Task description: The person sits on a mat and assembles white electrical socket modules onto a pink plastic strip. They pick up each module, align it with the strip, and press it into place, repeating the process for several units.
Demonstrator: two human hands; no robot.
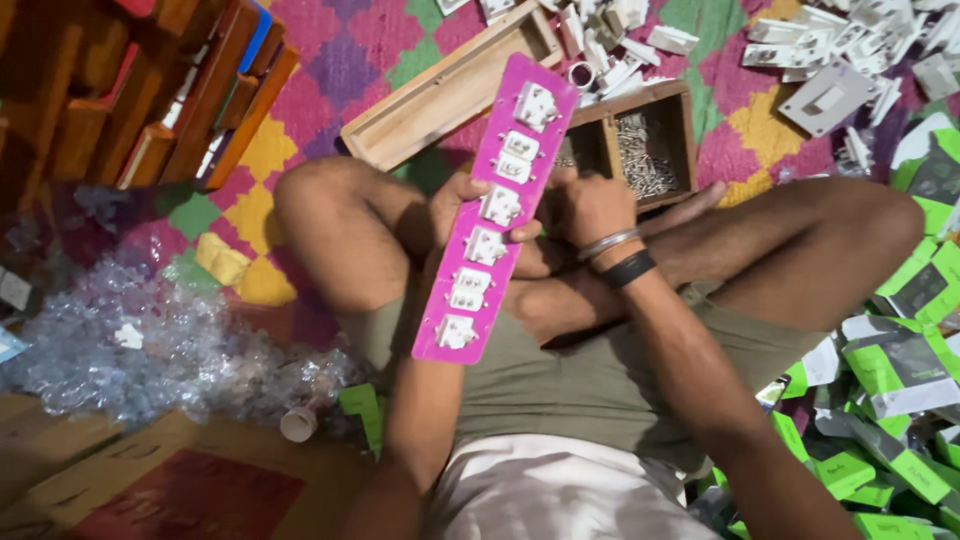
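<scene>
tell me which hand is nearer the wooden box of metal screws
Right. The right hand sits just below the wooden box of screws, nearly touching its near edge. The left hand is farther, behind the pink card, which it holds.

A patchwork mat (330, 60) of pink, yellow and green covers the floor. Wooden racks (130, 90), possibly shelving, stand far left. Brown cardboard (150, 480) lies near left.

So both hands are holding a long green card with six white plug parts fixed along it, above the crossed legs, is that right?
Not quite: the card is pink, not green, as the head view shows. The left hand and right hand do hold it above the crossed legs, with six white plug parts along it.
</scene>
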